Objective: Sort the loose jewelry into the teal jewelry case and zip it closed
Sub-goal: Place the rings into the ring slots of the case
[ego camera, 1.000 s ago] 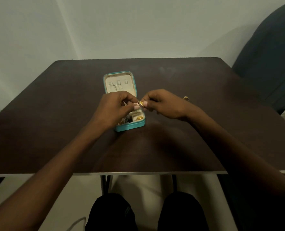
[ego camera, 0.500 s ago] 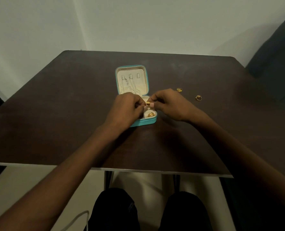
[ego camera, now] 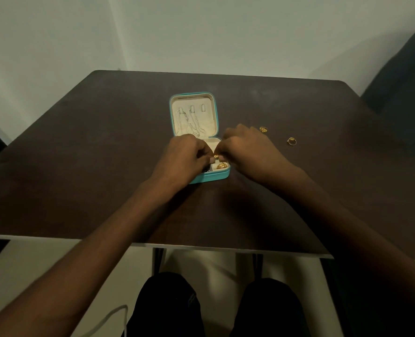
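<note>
Legible text, labels, brands, numbers, signs: none found. No marking can be read on the jewelry case (ego camera: 194,117) or the tabletop (ego camera: 80,166).

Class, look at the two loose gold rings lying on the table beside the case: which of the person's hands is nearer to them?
Right. The right hand lies just beside the nearer loose gold ring; the left hand is across the teal jewelry case, farther away.

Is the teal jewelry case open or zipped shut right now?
Open. The teal jewelry case has its lid laid back, showing the cream lining with chains hanging on it.
</note>
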Demonstrator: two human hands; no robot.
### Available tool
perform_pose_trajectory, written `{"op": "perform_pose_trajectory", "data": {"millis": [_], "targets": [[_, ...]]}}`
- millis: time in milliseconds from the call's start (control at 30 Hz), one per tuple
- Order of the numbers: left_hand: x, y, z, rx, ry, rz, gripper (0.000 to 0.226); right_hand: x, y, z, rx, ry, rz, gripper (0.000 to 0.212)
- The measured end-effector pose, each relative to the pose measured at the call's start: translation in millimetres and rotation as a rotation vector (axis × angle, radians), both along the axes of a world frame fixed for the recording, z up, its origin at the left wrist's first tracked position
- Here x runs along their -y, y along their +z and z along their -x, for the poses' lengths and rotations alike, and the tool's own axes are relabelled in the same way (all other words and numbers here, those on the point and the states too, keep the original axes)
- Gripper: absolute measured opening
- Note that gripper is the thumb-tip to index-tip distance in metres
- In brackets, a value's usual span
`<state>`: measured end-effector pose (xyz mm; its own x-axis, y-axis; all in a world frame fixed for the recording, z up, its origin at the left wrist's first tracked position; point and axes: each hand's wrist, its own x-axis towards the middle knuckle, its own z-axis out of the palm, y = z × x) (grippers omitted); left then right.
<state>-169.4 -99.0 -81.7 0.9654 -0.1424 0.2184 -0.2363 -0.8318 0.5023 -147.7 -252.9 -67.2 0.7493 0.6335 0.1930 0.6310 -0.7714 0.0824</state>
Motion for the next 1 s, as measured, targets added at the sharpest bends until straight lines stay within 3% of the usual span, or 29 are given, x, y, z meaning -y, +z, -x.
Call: {"op": "perform_pose_trajectory", "data": {"millis": [133,300,567,733,867,1000], "targets": [[1,0,0,0.010,0.012,-0.005,0.010,-3,-2,0,0.041,0.006,0.080,0.035],[2,1,4,0.034,-0.021,-0.060,0.021,6,-6,-1,-0.100,-0.076,-0.233,0.020],[1,3,2,0.056,-0.054,-0.128,0.025,15,-14,-1,-0.121,-0.056,-0.287,0.023],[7,7,-3,0.109,0.011,-0.048,0.022,79,-27,-26,-0.020,-0.306,-0.459,0.018],[21,8,-11,0.097,-0.010,-0.001,0.021,131,-38,-50,0.000,-0.536,-0.402,0.030],[35,7,-20,0.123,-0.027,0.005,0.020,143,-42,-63,-0.076,-0.518,-0.318,0.037]]}}
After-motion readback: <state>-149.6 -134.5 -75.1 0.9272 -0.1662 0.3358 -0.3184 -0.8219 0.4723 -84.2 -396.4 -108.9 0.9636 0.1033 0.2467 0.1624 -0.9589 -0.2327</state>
